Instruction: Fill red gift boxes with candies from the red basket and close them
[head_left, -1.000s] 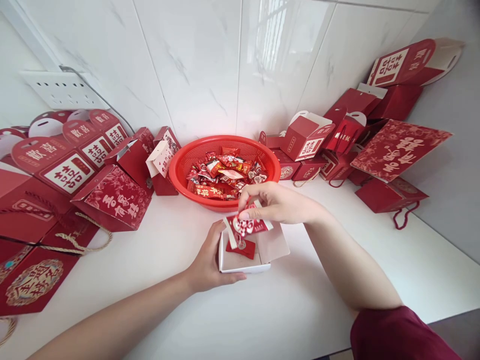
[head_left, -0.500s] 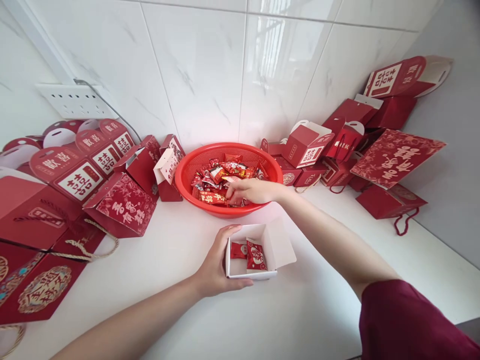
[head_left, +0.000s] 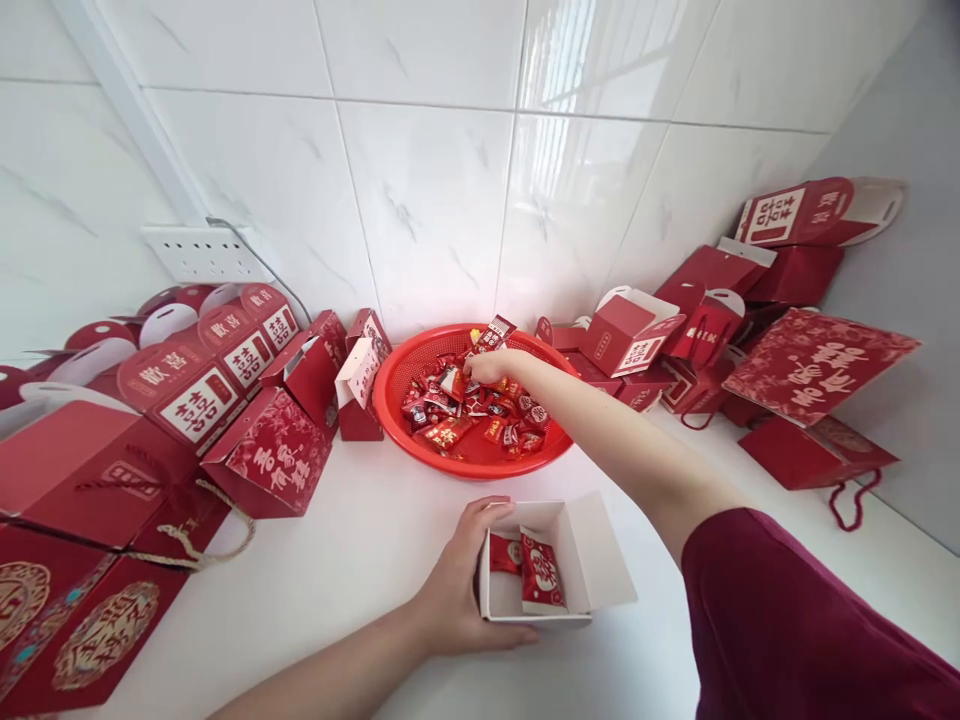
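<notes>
My left hand (head_left: 465,590) is wrapped around the left side of an open white box (head_left: 536,618), thumb along its near edge, fingers at the far corner. Inside the box lie two red wrapped candies (head_left: 541,572), and its lid flap (head_left: 602,550) stands out to the right. My right hand (head_left: 489,367) reaches into a red plastic basket (head_left: 405,455) of wrapped candies (head_left: 448,432). Its fingers are curled in at the back of the pile, and what they pinch is hidden. A dark red candy packet (head_left: 496,332) sticks up just behind that hand.
Red gift boxes (head_left: 195,405) with handles and rope cords are stacked on the left. More red boxes (head_left: 821,365) stand piled on the right. Behind the basket is a white tiled wall (head_left: 427,210), with a socket strip (head_left: 202,253) at its left.
My right hand has moved from the near side of the candies to the back of the basket, its fingers now curled. The view has tilted up. My left hand keeps holding the box.
</notes>
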